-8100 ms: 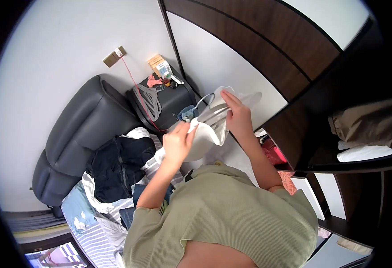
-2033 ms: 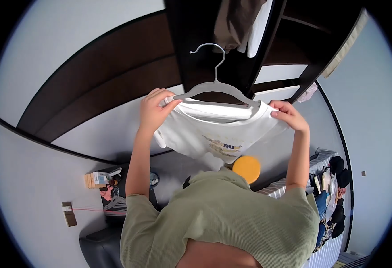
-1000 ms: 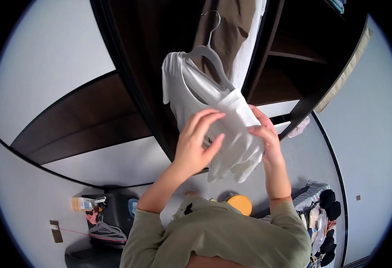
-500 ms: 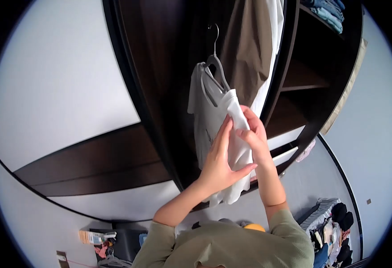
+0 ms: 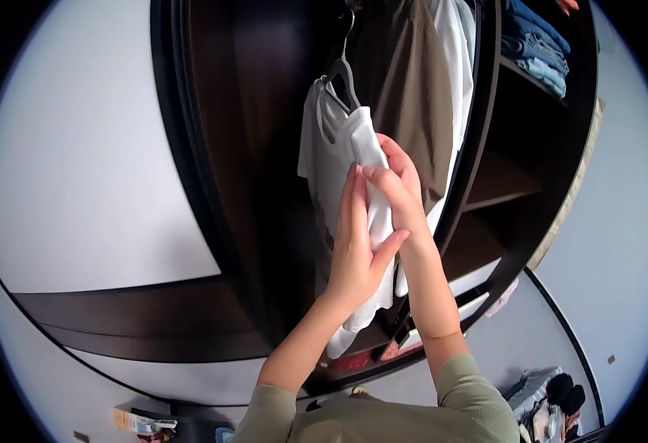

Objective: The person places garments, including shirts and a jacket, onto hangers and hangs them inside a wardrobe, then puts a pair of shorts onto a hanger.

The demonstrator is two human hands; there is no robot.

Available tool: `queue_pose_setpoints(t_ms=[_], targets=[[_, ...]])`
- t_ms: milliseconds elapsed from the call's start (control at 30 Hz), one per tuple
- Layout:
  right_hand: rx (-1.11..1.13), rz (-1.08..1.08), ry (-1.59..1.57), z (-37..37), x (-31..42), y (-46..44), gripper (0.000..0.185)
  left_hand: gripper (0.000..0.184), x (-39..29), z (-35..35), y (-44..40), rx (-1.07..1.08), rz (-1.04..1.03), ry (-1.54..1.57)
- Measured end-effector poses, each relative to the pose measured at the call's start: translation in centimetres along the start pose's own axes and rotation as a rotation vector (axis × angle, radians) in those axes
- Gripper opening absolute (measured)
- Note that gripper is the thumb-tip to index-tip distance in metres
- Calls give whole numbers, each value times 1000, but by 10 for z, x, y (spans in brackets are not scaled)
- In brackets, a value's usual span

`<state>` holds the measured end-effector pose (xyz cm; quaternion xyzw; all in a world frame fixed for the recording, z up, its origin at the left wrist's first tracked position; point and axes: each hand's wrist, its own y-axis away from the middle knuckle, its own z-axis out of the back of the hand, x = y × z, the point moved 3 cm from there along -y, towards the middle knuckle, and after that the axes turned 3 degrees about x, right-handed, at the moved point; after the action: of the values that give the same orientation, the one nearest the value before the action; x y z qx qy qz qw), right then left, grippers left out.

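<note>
A white T-shirt (image 5: 329, 159) hangs on a grey hanger (image 5: 345, 71) inside the dark wardrobe, turned partly side-on. My left hand (image 5: 355, 255) lies against the front of the shirt, its fingers straight and close together and its thumb spread away. On the shirt's sleeve side, my right hand (image 5: 399, 184) grips the fabric, with its fingers behind and its thumb side in front. The fingertips of both hands nearly meet on the cloth. Part of the shirt is hidden behind my hands and forearms.
Brown trousers or a similar long garment (image 5: 412, 96) and white clothes (image 5: 453, 66) hang just behind the shirt. Folded jeans (image 5: 534, 44) lie on a shelf at upper right. A white sliding door panel (image 5: 95, 148) stands at left. Piled clothes (image 5: 549, 406) lie at lower right.
The view has tilted downward and shifted slightly. My right hand's thumb side has closed in on the shirt, nearer the left fingertips. Both hands stay on the shirt.
</note>
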<state>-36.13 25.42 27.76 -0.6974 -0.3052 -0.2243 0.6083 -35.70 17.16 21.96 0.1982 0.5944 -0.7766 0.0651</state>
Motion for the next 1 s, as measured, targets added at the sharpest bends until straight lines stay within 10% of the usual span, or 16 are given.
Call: queue_pose_setpoints(t_ms=[667,1000], targets=[[186,257,39,31,85,-195,19,48,22,-10,-207,-328,-417,-336],[135,263,138,45,101,-272,22,42,24,-3,-279,-316,-255,-263]])
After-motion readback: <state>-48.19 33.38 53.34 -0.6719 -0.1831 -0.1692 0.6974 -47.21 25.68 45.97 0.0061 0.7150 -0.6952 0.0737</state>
